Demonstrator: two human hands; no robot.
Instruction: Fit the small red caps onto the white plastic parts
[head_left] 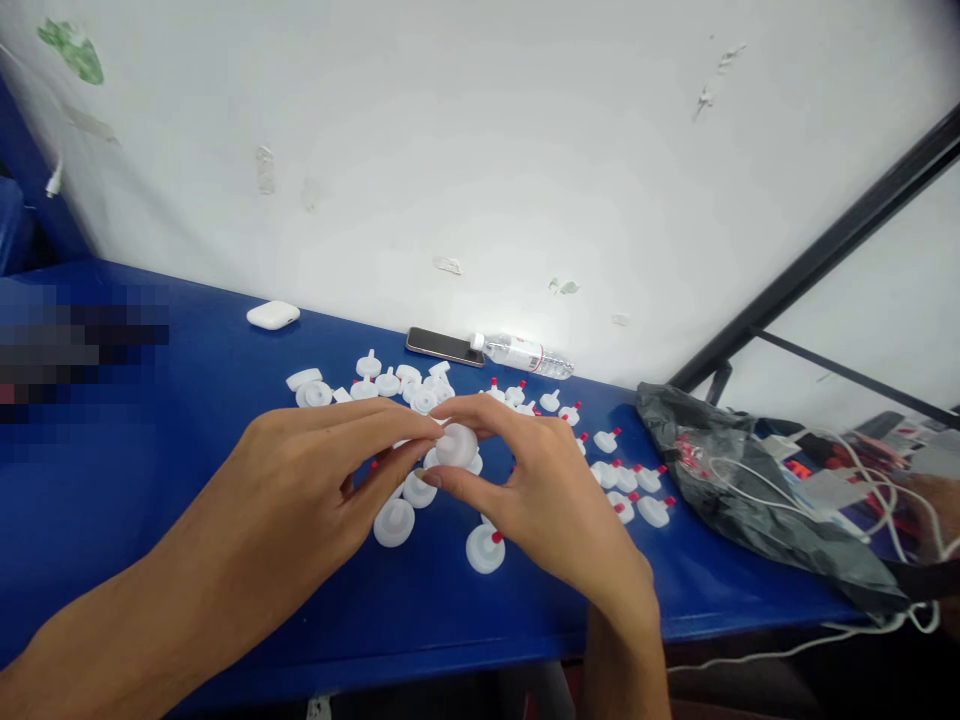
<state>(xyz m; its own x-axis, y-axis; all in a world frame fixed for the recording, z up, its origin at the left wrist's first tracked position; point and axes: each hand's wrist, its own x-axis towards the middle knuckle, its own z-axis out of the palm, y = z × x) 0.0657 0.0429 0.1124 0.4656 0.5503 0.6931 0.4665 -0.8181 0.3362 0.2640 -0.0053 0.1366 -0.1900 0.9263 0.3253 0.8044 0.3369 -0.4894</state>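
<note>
Above the table, both hands meet on one white plastic nozzle cap (457,446) with a round base. My left hand (330,465) is closed, its fingertips pinching at the cap's left side. Thumb and fingers of my right hand (536,465) curl round the cap from the right. The fingertips hide part of it, and I cannot tell whether a red tip is on it. Below lie loose white caps, among them one without a red tip (394,522) and one with a red tip (486,549). More plain caps (313,394) lie behind my left hand.
Several red-tipped caps (654,511) are scattered to the right on the blue table (225,375). Along the wall lie a white earbud case (274,315), a phone (444,346) and a water bottle (525,355). A dark plastic bag (780,525) with cables lies at the right edge.
</note>
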